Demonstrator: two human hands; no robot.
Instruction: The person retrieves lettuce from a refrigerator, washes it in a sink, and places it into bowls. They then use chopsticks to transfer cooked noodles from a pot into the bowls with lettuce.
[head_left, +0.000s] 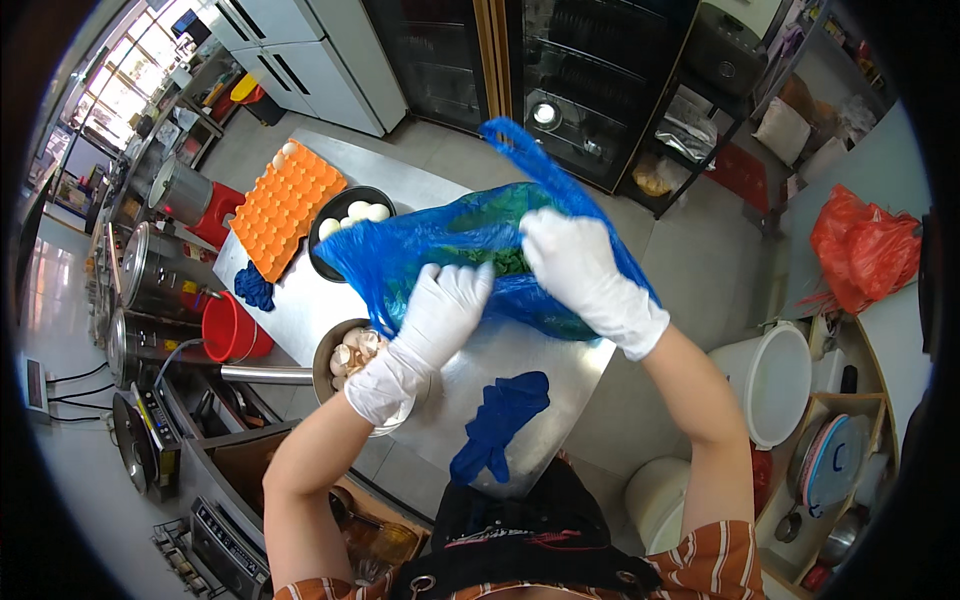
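A translucent blue plastic bag (420, 244) lies on the steel table (442, 442), with chopped leafy greens (510, 260) showing through its opening. My left hand (446, 307), in a white glove, grips the near side of the bag's mouth. Across the opening, my right hand (566, 251), also white-gloved, is closed on the bag's film. One blue handle loop stands up beyond my right hand. Beneath my left wrist sits a metal pan (324, 352) of eggshells (352, 351). The bag partly covers a black bowl (319, 259) of peeled eggs (358, 211).
An orange egg tray (289, 206) with a few eggs lies at the table's far left, beside a crumpled blue cloth or glove (253, 286). Dark blue gloves (502, 420) lie near me. A red bucket (232, 330) stands left; a white bucket (769, 386) stands right.
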